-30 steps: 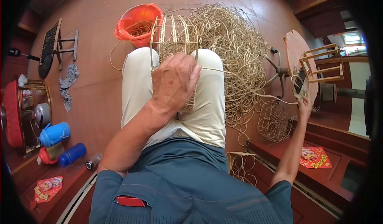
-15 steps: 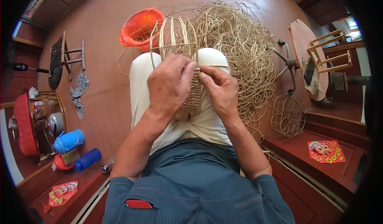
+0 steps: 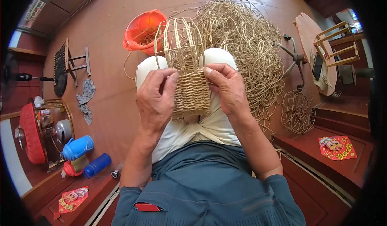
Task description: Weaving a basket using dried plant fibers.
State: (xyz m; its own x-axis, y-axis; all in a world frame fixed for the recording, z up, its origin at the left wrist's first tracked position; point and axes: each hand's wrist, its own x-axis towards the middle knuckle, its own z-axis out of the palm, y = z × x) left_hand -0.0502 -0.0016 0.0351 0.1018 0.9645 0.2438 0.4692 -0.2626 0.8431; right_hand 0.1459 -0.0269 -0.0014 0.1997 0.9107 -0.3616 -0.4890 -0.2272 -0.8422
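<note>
A basket [image 3: 190, 93] with a tightly woven straw-coloured lower part and a bare frame of uprights above rests between my white-trousered thighs. My left hand [image 3: 156, 96] grips the left side of the woven band, thumb and fingers curled at its upper edge. My right hand [image 3: 227, 89] holds the right side at the same height, thumb on the top row and fingers partly hidden round the side. A large tangled heap of tan cord [image 3: 242, 32] lies just beyond my right knee, near the basket's frame.
An orange bag-lined bucket [image 3: 143, 24] stands behind my left knee. At left are a low stool [image 3: 78, 65], plaid cloth [image 3: 86, 99], thermoses [image 3: 78, 147] and bottles. At right are a metal chair base [image 3: 297, 58], a round board [image 3: 304, 38] with a small wooden frame [image 3: 342, 32], and wire coils [image 3: 297, 113].
My right hand came from the round board at the right to the basket. My left hand shifted left and down, and the basket turned, showing more of its woven face.
</note>
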